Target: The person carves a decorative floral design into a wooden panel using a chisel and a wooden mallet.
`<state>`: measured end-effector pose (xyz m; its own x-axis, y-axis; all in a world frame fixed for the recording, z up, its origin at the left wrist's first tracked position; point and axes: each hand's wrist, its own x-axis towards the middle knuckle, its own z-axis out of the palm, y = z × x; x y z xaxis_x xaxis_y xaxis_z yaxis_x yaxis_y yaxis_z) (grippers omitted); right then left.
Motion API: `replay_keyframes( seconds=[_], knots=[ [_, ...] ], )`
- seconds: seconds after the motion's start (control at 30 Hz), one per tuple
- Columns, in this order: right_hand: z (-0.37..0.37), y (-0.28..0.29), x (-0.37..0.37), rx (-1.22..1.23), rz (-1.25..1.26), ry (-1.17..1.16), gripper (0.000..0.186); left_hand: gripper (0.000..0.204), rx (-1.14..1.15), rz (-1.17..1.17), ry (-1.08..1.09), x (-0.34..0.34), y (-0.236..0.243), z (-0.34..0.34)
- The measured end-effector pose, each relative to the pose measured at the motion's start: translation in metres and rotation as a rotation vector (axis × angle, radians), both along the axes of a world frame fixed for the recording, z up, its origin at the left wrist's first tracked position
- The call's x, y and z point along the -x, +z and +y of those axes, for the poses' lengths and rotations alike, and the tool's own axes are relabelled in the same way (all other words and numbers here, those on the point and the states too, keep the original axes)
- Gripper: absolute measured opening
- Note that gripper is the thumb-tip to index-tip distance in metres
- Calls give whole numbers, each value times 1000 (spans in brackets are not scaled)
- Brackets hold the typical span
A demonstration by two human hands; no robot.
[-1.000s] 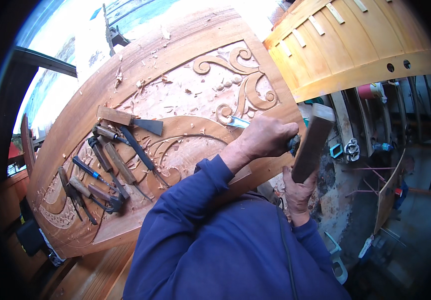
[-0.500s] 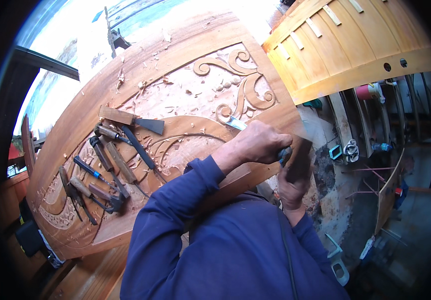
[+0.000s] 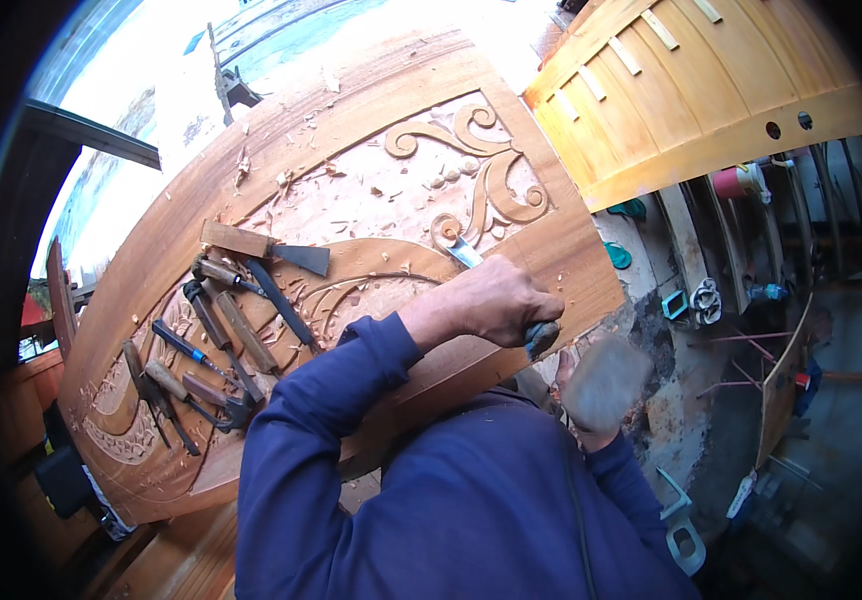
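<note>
My left hand (image 3: 491,303) is closed around a chisel (image 3: 465,252), its blue handle end showing below my fist. The bright blade rests at the lower curl of a carved scroll (image 3: 499,190) on a wooden panel (image 3: 573,262). To the right, my right hand (image 3: 594,438) grips a wooden mallet (image 3: 608,383), smeared by motion and held apart from the chisel handle. The mallet's head hides most of my fingers.
Several chisels and gouges (image 3: 213,315) lie in a cluster on the panel's left part, beside a wide-bladed, wooden-handled tool (image 3: 236,236). Shavings (image 3: 333,170) litter the recessed ground. A yellowish panel (image 3: 691,90) stands far right, with a spool (image 3: 741,182) below it.
The mallet has swung toward me and away from the chisel handle, its face turning. My left fist has shifted slightly left and nearer me, with the blade staying by the scroll.
</note>
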<state>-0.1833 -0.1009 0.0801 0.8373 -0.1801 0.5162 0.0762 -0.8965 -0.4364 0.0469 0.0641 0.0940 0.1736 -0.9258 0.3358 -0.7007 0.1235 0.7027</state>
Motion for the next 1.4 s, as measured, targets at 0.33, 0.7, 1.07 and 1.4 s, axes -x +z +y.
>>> replay_keyframes(
  seconds=[0.33, 0.7, 1.07, 1.4],
  knots=[
    [18, 13, -19, 14, -102, 86, 46, 25, -25, -18, -170, -8, 1, 19],
    [34, 50, -53, 257, -1, 326, 75, 22, -64, -43, -418, -25, -1, 42],
    [16, 51, -48, 107, -30, 288, 59, 20, 41, -471, -108, -37, 30, 76],
    [-32, 27, -18, -757, 147, -339, 62, 54, 157, 3, 552, 14, 11, -67]
  ],
)
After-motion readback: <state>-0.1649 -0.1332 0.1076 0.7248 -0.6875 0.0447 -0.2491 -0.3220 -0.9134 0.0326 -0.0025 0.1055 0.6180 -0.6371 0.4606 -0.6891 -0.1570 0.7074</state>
